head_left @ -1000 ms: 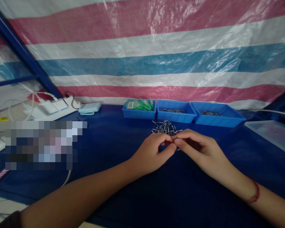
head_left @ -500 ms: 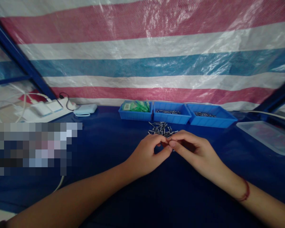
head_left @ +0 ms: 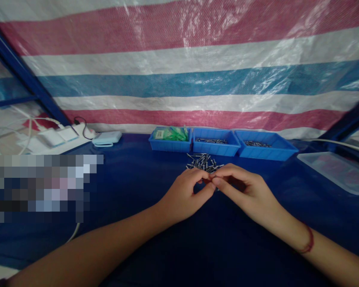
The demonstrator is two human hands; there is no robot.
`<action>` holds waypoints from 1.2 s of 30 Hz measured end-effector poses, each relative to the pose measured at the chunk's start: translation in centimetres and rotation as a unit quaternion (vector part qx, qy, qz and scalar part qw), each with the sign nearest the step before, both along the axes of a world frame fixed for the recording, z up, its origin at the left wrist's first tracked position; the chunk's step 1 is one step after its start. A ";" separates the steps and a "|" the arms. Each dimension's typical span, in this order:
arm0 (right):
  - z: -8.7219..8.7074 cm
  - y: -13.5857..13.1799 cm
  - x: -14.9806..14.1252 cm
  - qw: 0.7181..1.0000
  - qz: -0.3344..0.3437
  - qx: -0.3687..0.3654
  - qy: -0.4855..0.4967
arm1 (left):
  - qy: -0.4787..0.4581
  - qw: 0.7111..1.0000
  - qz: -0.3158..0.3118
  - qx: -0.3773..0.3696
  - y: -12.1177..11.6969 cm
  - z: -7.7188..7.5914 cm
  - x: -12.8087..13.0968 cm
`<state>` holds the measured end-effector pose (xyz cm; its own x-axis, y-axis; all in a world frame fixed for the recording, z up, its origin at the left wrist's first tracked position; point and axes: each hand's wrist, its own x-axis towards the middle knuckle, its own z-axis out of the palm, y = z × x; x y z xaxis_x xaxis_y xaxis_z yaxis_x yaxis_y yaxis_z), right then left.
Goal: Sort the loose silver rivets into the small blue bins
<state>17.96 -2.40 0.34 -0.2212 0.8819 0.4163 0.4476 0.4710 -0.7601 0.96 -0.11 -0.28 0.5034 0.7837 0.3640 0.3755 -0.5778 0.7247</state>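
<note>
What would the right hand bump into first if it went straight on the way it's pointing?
Probably the left hand: the right hand points at its fingertips, and they seem to touch. The pile of metal pins looks a bit farther forward, though depth is unclear.

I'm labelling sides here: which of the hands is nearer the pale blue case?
Left. The left hand is right of the pale blue case and nearer the camera; the right hand is farther right.
</note>
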 end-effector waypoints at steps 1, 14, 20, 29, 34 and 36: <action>0.0 0.0 0.0 1.000 -0.001 0.001 0.000 | -0.002 1.000 -0.001 0.000 0.0 0.0 0.0; -0.2 0.1 0.1 0.999 -0.048 -0.008 0.004 | -0.067 0.996 0.065 0.002 0.1 -0.2 -0.3; 0.3 0.4 0.3 0.999 -0.032 0.017 -0.028 | -0.092 0.993 0.070 -0.026 0.1 -0.1 -0.3; 2.0 5.0 8.1 0.892 -0.450 0.018 -0.036 | 0.014 1.000 -0.006 0.017 0.0 -0.3 -0.2; 1.6 5.6 9.3 0.894 -0.444 -0.029 -0.048 | 0.172 0.976 -0.061 0.115 -0.5 -0.3 -0.2; 1.6 5.3 8.3 0.905 -0.421 -0.034 -0.055 | 0.218 0.962 -0.072 0.149 -0.7 -0.4 -0.1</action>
